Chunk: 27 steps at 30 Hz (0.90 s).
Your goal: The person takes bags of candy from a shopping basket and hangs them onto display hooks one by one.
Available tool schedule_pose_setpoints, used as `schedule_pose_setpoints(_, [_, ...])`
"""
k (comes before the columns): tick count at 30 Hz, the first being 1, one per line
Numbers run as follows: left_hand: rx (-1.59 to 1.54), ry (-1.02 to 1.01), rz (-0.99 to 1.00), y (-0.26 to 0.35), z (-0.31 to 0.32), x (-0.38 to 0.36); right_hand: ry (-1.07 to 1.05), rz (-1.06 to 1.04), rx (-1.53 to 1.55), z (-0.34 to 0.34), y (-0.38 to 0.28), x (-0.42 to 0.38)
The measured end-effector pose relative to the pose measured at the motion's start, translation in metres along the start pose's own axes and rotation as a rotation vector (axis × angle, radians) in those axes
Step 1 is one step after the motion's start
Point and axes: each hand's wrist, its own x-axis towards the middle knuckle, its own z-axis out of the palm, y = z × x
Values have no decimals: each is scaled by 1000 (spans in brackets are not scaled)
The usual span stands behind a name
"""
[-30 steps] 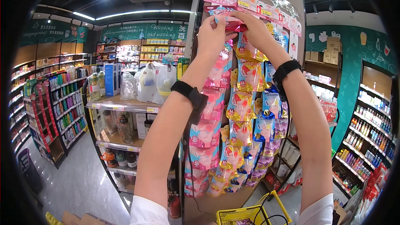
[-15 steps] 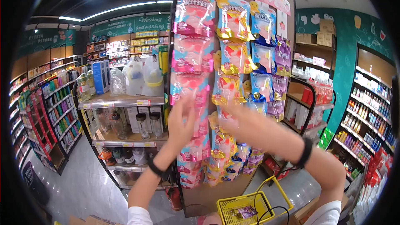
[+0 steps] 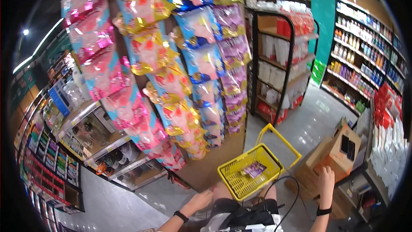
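Note:
Low in the view, my left hand [image 3: 201, 200] is beside my thigh, its fingers curled, with nothing visible in it. My right hand [image 3: 326, 180] is at the lower right, near an open cardboard box [image 3: 339, 150]; its fingers are curled and their grip is hidden. Between my hands, a yellow basket [image 3: 227, 168] sits in front of my legs with a purple packet [image 3: 255, 169] inside. Pink packets [image 3: 103, 71], yellow packets [image 3: 148, 51], blue packets [image 3: 199, 28] and purple packets [image 3: 234, 51] hang in columns on the display at the upper left.
A black-framed shelf rack [image 3: 274, 66] stands behind the basket. Bottle shelves [image 3: 356, 56] line the far right, with red and white packages [image 3: 386, 141] nearer. A shelf with jars [image 3: 92, 146] is at the left. Black cables run beside the basket.
Both hands have come down from the hanging packets, the left to beside my thigh and the right toward the cardboard box. The view has turned down and right.

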Motion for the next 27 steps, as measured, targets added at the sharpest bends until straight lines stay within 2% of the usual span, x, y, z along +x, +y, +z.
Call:
schedule_pose_setpoints(2, [-44,-26,-54,-6,36,7,-58,273,-22,24,30,-59])
schedule_pose_setpoints(4, [-176,-208,-210,-6,59,21,-293,417,39,37,42,-111])
schedule_pose_setpoints(6, [-179,-178,-223,0,91,26,-391,453,115,50,38,-153])
schedule_pose_setpoints(8, [-282,-266,-354,7,122,37,-434,428,189,71,30,-178])
schedule_pose_setpoints(9, [-236,-384,-429,29,101,46,-447,403,221,83,27,-186])
schedule_pose_setpoints(12, [-196,-509,-503,31,107,64,-526,346,358,113,7,-185])
schedule_pose_setpoints(16, [-246,-598,-621,21,121,78,-745,224,416,151,-20,-166])
schedule_pose_setpoints(19, [-283,-659,-623,16,112,82,-1022,311,518,192,-32,-161])
schedule_pose_setpoints(21, [-277,-660,-632,20,108,82,-1074,327,558,240,-19,-175])
schedule_pose_setpoints(23, [-289,-673,-639,18,109,82,-1178,417,633,252,-14,-178])
schedule_pose_setpoints(27, [-291,-716,-669,14,116,86,-1420,674,737,225,-21,-142])
